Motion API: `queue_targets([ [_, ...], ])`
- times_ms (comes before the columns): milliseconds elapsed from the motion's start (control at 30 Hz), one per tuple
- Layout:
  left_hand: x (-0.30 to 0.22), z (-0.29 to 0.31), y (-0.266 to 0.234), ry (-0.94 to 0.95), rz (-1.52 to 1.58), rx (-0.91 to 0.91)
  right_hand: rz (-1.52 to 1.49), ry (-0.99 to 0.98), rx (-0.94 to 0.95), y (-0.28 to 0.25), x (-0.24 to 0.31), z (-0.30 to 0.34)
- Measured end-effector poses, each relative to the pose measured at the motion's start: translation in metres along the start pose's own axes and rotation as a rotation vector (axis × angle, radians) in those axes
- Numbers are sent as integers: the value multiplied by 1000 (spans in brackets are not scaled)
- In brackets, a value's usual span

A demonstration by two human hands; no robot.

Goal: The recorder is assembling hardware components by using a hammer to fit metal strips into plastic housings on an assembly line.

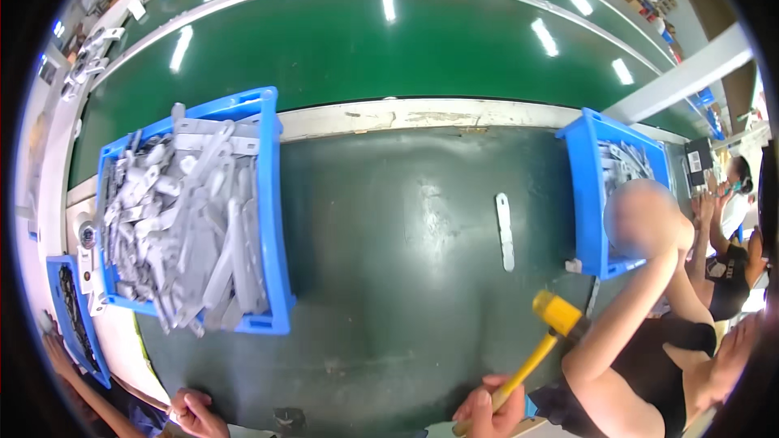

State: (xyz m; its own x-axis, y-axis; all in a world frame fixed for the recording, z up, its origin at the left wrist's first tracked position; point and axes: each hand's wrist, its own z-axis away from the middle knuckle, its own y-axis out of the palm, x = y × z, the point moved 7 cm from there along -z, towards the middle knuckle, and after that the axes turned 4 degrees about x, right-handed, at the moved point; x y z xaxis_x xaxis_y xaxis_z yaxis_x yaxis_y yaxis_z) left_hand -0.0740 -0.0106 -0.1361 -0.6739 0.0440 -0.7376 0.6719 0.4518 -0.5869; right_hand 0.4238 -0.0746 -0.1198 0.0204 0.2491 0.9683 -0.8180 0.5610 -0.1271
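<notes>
My right hand [492, 410], at the front edge of the table, is closed around the yellow handle of a mallet [529, 367]. The mallet's yellow and dark head [558, 314] points up and to the right, off the tabletop. Beyond it a flat, narrow grey metal strip [505, 232] lies alone on the dark green table [381, 276], touched by neither hand. At the front left edge my left hand [197, 414] has its fingers curled in; whatever may be inside them is hidden.
A blue crate [280, 219] heaped with grey metal parts [191, 211] stands at left. Another blue crate [590, 195] is at right, where a person [625, 349] leans close by. Behind runs a green conveyor belt [324, 49]. Another person's hand [58, 353] is by a small blue bin [79, 320].
</notes>
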Motion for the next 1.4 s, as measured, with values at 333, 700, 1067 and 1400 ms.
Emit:
queue_targets([
  [333,-28,-10,19,-13,112,15,-46,48,95,17,32,-22],
  [700,-36,-18,20,29,66,72,996,-431,-212,41,90,-173],
  [1067,-42,-22,11,51,102,67,118,-122,176,112,104,-51],
  [1400,-118,43,51,-53,920,794,71,8,664,183,32,132],
])
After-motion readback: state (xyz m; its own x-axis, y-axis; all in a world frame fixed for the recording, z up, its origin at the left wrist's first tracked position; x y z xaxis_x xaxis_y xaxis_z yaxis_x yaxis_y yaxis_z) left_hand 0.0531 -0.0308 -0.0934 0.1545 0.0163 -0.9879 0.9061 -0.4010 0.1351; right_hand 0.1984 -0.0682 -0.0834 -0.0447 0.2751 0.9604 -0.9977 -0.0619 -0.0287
